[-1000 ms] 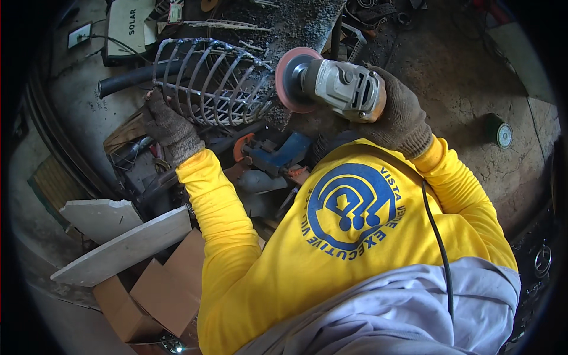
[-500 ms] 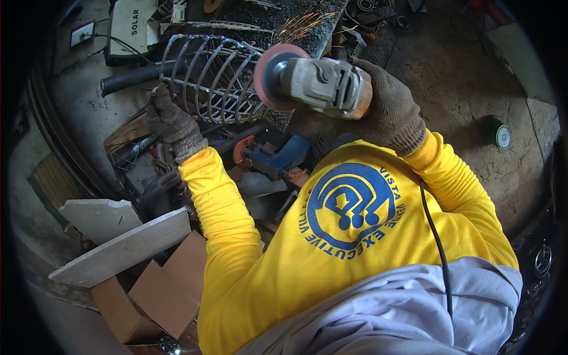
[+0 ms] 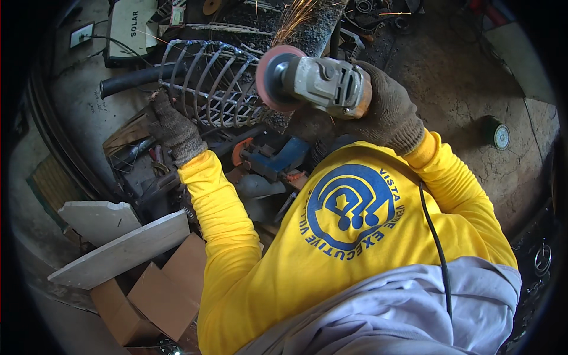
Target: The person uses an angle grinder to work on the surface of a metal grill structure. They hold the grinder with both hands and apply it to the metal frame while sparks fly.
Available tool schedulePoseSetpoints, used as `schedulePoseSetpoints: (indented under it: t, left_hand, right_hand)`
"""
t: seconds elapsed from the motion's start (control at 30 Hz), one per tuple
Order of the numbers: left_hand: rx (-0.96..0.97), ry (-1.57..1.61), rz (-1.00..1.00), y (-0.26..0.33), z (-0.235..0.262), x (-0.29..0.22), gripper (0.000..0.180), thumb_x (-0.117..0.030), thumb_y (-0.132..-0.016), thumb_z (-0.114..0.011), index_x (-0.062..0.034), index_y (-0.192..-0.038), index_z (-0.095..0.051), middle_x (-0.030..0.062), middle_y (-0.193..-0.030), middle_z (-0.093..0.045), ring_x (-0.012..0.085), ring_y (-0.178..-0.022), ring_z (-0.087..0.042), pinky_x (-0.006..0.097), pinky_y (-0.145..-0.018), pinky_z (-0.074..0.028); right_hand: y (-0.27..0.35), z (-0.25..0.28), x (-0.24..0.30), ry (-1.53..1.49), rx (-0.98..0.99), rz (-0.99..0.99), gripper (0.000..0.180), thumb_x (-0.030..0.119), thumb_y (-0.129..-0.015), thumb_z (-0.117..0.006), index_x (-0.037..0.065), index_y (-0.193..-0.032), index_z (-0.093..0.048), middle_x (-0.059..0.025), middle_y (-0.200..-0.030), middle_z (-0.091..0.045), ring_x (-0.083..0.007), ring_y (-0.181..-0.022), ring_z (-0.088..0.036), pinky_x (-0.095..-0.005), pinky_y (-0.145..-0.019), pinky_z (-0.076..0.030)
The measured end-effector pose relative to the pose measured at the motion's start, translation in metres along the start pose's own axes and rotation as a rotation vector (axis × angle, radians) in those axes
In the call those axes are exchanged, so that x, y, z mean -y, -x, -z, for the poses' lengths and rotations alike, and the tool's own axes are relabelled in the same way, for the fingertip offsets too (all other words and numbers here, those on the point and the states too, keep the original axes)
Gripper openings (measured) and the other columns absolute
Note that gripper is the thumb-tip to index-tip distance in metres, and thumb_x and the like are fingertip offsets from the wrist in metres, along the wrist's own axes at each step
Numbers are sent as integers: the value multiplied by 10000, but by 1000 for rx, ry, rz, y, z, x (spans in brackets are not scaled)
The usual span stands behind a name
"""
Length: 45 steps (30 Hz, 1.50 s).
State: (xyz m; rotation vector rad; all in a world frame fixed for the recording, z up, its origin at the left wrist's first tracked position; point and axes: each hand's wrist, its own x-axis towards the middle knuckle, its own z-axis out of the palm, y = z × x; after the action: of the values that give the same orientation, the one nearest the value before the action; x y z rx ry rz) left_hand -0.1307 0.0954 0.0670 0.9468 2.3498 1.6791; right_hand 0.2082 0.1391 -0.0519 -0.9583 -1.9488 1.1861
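Note:
My right hand (image 3: 387,109), in a brown knit glove, is wrapped round a grey angle grinder (image 3: 325,86). The grinder's reddish disc (image 3: 269,80) meets the right end of a curved metal-bar cage (image 3: 204,83), and orange sparks (image 3: 293,21) fly up and away from there. The exact contact is hidden behind the disc. At the cage's left end, my gloved left hand (image 3: 174,124) grips its lower rim, with a bare fingertip showing through the glove.
A dark pipe (image 3: 133,81) lies behind the cage. Below are a blue metal tool (image 3: 284,157) and an orange clamp-like piece (image 3: 241,151). White boards (image 3: 121,248) and a cardboard box (image 3: 163,293) stand lower left; a green can (image 3: 497,135) is at right. A black cord (image 3: 435,236) crosses my torso.
The cage has shifted slightly downward, and the grinder has moved a touch right and down. The spark stream now points more steeply upward. Both hands keep their hold.

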Motion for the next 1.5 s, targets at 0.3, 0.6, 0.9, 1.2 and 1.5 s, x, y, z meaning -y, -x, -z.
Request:
schedulePoseSetpoints:
  t: [0.3,0.6,0.9,1.2,1.5]
  left_hand:
    - [-23,-76,-67,5,4,0,354,-374,-945,-574,-71,-761,-571,-5,-750,-535,119,-713,-508,282,-679,-414]
    - [-20,-34,-143,4,16,15,358,-385,-963,-585,-77,-782,-580,-11,-726,-542,95,-638,-506,244,-567,-407]
    - [-21,-419,-637,-24,62,88,214,-257,-934,-654,-104,-1055,-567,68,-915,-579,207,-791,-567,313,-679,-476]
    - [-65,-24,-203,-13,44,53,266,-335,-952,-629,-106,-817,-611,-26,-729,-558,83,-638,-543,228,-576,-449]
    - [-26,121,2,-3,19,28,273,-339,-947,-647,-91,-836,-626,-14,-739,-585,98,-621,-578,238,-538,-473]
  right_hand:
    - [1,7,6,-48,54,-45,912,349,-610,-913,50,-1365,-499,-190,-1247,-631,-354,-1105,-651,-416,-972,-522]
    - [6,14,-2,-126,187,-111,881,330,-619,-899,44,-1352,-504,-179,-1252,-626,-351,-1122,-640,-420,-992,-502]
    - [6,17,-8,-139,218,-106,892,322,-602,-894,40,-1353,-502,-181,-1238,-628,-356,-1115,-639,-422,-982,-502]
    - [6,16,12,-22,138,-54,864,359,-637,-887,32,-1344,-514,-197,-1219,-636,-358,-1097,-647,-417,-964,-513]
    - [3,17,25,183,106,-23,892,394,-621,-899,45,-1350,-523,-198,-1249,-627,-368,-1098,-645,-441,-967,-515]
